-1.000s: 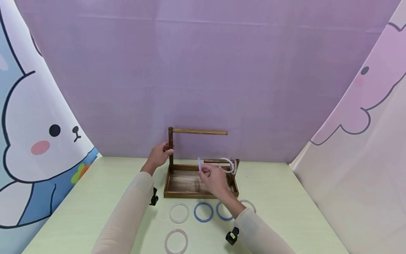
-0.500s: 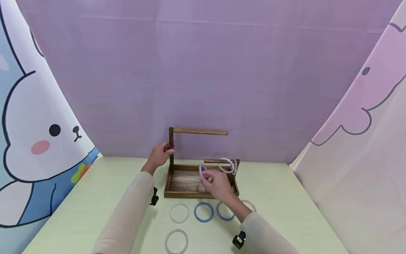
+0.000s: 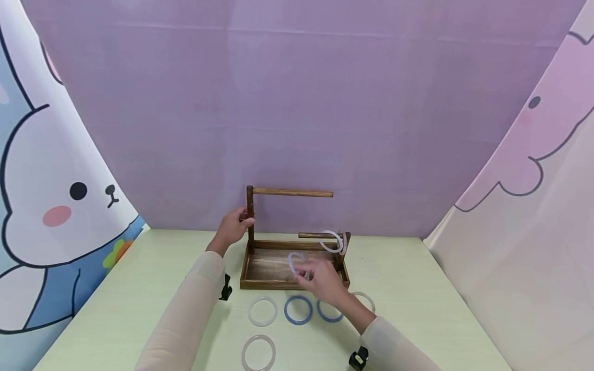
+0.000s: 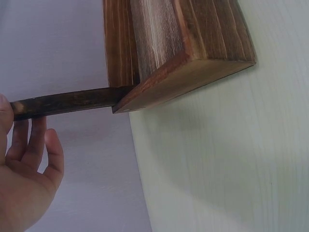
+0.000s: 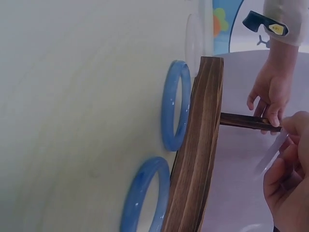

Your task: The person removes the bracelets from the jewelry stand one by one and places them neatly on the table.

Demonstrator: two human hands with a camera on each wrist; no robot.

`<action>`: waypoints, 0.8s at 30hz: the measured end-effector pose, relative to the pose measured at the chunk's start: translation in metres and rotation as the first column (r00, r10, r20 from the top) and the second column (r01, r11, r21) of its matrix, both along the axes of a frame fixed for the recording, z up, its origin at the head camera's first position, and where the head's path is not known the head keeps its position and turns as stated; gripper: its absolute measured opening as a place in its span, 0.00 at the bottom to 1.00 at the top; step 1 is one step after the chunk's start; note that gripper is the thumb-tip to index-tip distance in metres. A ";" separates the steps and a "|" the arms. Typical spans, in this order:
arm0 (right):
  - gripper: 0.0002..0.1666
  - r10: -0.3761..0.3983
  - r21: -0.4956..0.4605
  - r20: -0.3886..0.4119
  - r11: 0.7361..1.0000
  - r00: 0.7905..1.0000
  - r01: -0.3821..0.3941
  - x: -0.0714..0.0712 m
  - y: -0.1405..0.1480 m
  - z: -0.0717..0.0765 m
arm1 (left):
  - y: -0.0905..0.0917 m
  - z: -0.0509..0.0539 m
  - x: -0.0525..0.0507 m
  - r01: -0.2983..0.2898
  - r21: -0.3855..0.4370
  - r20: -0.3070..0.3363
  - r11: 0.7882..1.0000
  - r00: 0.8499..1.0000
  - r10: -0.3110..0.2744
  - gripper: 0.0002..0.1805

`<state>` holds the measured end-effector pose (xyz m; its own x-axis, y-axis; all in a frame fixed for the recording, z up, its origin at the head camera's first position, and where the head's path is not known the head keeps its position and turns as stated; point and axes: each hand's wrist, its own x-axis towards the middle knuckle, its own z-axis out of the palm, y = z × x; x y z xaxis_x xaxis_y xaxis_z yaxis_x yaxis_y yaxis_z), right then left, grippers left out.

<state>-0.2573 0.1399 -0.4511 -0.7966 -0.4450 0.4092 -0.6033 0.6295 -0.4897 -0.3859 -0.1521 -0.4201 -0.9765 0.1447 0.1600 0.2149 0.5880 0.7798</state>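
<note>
My left hand (image 3: 232, 226) holds the tall left post (image 3: 250, 203) of a brown wooden rack with a tray base (image 3: 271, 284). In the left wrist view, thumb and fingers lie on either side of that post (image 4: 67, 103). My right hand (image 3: 322, 281) pinches a pale lavender bangle (image 3: 292, 264) between thumb and fingers, above the tray; it looks blurred. In the right wrist view, this bangle (image 5: 271, 153) is seen nearly edge-on. Pale bangles (image 3: 340, 246) hang on the rack's short lower bar (image 3: 308, 235), near its right post.
In front of the rack lie a clear bangle (image 3: 250, 319), a blue bangle (image 3: 298, 322), a second blue bangle (image 3: 328, 320), partly behind my right wrist, and a whitish bangle (image 3: 371, 301). A greyish-pink bangle (image 3: 244, 355) is nearer. The rack's long upper bar (image 3: 292, 192) ends free at right.
My right hand has come down and slightly toward me with the lavender bangle, which has turned from edge-on to partly face-on. The left hand stays on the post.
</note>
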 end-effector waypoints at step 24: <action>0.13 0.330 0.109 0.028 0.937 0.944 -0.331 0.027 0.024 -0.017 | -0.001 0.002 0.003 -0.002 -0.002 -0.001 1.000 1.000 0.002 0.24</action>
